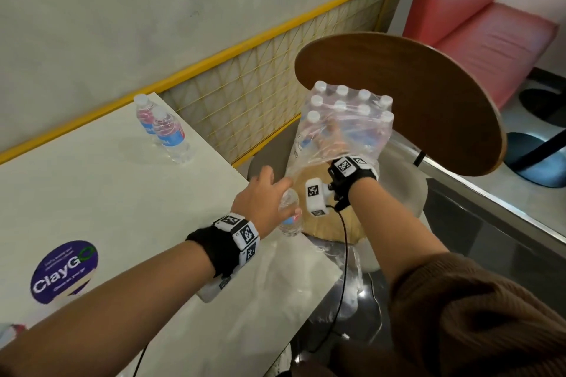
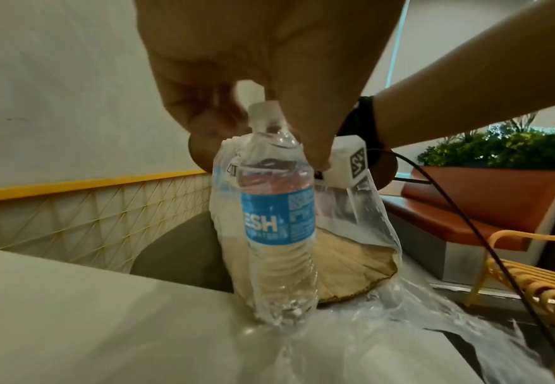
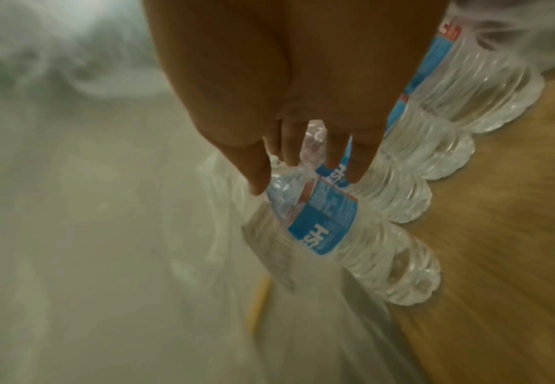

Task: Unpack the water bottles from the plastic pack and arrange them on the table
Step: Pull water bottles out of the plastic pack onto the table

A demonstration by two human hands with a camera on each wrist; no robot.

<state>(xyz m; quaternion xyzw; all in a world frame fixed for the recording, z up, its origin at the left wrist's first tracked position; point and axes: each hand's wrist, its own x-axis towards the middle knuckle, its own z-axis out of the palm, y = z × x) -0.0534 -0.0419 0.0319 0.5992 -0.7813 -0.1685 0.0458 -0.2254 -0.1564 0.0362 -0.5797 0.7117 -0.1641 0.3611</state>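
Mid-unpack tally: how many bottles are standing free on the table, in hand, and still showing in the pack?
Free bottles on the table: 2
Held bottle in the left hand: 1
Capped bottles visible in the plastic pack: 9 (more may be hidden)
Total visible: 12

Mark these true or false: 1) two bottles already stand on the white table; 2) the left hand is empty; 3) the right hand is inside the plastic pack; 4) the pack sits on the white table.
1) True: two bottles stand at the far end of the white table.
2) False: the left hand holds a bottle by its neck.
3) True: the right hand reaches into the plastic pack.
4) False: the pack rests on a chair seat beside the table.
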